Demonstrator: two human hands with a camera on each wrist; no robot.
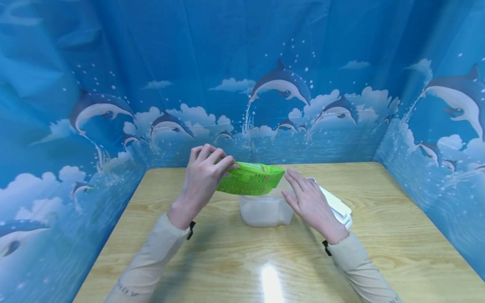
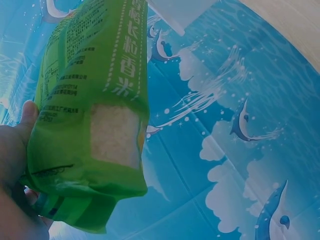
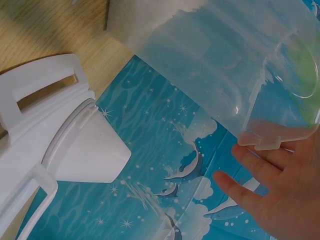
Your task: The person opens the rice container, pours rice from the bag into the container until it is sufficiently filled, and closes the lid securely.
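A green bag of rice (image 1: 250, 180) lies tilted on its side over a translucent plastic container (image 1: 265, 212), its far end toward the container's mouth. My left hand (image 1: 204, 170) grips the bag by its bottom end, thumb and fingers pinching the film. Through a clear window (image 2: 115, 135) in the bag, pale grains show. At the container's right rim is my right hand (image 1: 312, 204), fingers straight and close together against the wall. Whitish rice (image 3: 142, 20) shows through the container's lower part in the right wrist view.
Right of the container, partly behind my right hand, a white plastic lid (image 1: 335, 204) with a slotted handle and a spout lies on the wooden table (image 1: 227, 261). A blue dolphin-print curtain (image 1: 212, 54) encloses the back and both sides.
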